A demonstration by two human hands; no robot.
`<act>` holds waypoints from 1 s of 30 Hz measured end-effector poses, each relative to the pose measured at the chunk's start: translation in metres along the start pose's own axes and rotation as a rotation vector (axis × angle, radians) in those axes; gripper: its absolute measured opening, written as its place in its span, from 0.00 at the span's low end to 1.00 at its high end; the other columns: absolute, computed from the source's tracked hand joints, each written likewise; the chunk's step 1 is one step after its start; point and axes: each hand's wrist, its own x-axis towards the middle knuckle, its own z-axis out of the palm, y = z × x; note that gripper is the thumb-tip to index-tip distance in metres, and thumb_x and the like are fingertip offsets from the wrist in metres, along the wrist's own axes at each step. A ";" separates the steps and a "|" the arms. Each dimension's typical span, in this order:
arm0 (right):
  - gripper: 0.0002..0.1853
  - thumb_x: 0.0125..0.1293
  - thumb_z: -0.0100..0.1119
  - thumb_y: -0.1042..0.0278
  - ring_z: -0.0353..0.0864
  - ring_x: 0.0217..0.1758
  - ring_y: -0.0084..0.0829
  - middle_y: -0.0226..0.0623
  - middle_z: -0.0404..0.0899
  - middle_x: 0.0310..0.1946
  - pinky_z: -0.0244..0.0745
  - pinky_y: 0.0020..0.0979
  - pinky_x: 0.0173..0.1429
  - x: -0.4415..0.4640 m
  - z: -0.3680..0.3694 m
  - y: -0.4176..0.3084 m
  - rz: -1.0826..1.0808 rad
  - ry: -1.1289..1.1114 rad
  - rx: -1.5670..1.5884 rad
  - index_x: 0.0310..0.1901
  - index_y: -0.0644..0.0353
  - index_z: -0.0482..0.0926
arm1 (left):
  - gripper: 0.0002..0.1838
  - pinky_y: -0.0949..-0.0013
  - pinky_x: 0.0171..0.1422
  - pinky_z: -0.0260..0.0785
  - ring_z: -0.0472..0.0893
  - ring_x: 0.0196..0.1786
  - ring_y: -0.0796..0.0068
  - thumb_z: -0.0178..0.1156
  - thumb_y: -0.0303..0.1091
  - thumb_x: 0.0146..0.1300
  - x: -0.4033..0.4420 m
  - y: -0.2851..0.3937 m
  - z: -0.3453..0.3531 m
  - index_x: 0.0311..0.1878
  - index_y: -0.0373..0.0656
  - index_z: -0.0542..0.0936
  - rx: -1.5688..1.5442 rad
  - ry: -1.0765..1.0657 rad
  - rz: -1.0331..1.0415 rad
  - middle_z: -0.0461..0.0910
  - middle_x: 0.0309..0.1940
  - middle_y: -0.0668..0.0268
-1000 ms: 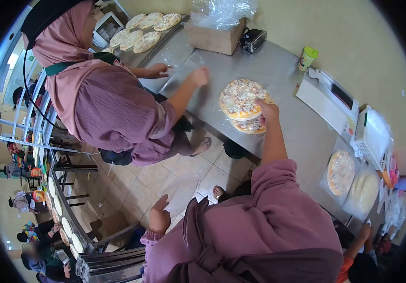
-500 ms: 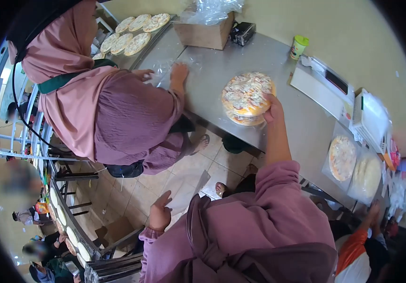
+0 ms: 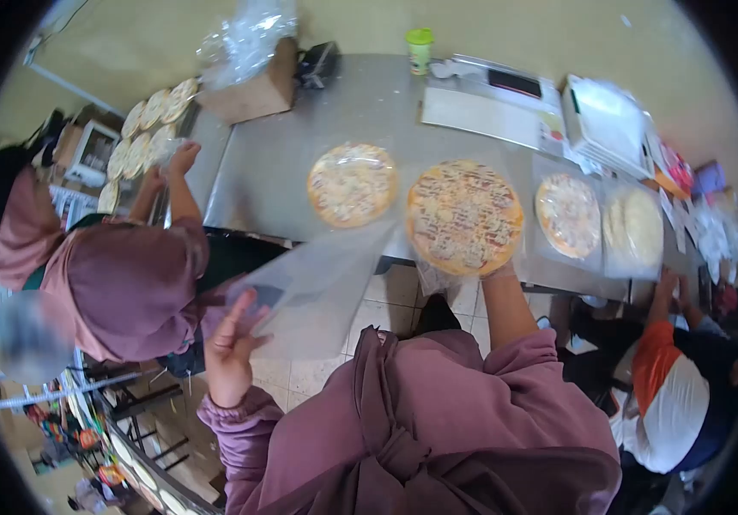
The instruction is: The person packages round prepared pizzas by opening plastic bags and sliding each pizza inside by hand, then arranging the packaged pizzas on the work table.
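My right hand is mostly hidden under a topped pizza in a clear bag, which it holds up at the table's front edge. My left hand has its fingers spread beside a large translucent plastic sheet or bag; the sheet appears to rest against the fingers. A second wrapped pizza lies on the metal table to the left. To the right lie another bagged pizza and a bag of pale flat rounds.
A co-worker at the left reaches toward a tray of pizzas. Behind stand a cardboard box, a green-lidded cup, a white scale and a white basket. Another person sits at the right.
The view has swung right. The two pizzas that were together are now apart, one on the table and one in my right hand. The co-worker's hands have moved from the table toward the tray.
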 end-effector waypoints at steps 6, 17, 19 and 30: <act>0.31 0.63 0.40 0.42 0.65 0.61 0.43 0.44 0.64 0.59 0.64 0.47 0.61 -0.018 -0.013 -0.051 -0.083 0.034 0.040 0.60 0.56 0.62 | 0.31 0.70 0.51 0.71 0.68 0.60 0.62 0.36 0.11 0.51 0.092 0.034 0.067 0.62 0.38 0.63 0.025 -0.017 0.281 0.60 0.63 0.59; 0.30 0.63 0.39 0.43 0.65 0.60 0.43 0.44 0.64 0.59 0.64 0.47 0.61 -0.030 -0.057 -0.127 -0.048 0.065 0.172 0.60 0.56 0.62 | 0.30 0.64 0.58 0.65 0.70 0.56 0.54 0.44 0.17 0.47 0.244 -0.002 0.255 0.59 0.37 0.65 0.837 -0.179 0.741 0.66 0.57 0.50; 0.30 0.63 0.39 0.43 0.65 0.60 0.43 0.44 0.64 0.59 0.64 0.47 0.61 -0.007 -0.054 -0.114 -0.038 0.088 0.201 0.60 0.56 0.62 | 0.29 0.63 0.57 0.65 0.70 0.56 0.55 0.44 0.18 0.48 0.251 -0.002 0.268 0.59 0.37 0.65 0.870 -0.241 0.673 0.66 0.58 0.51; 0.30 0.64 0.39 0.43 0.65 0.60 0.43 0.43 0.64 0.59 0.65 0.47 0.60 0.023 -0.043 -0.060 0.060 0.124 0.355 0.60 0.56 0.62 | 0.28 0.64 0.53 0.69 0.72 0.54 0.56 0.45 0.17 0.50 0.248 0.010 0.234 0.58 0.42 0.67 0.944 -0.573 0.715 0.67 0.58 0.54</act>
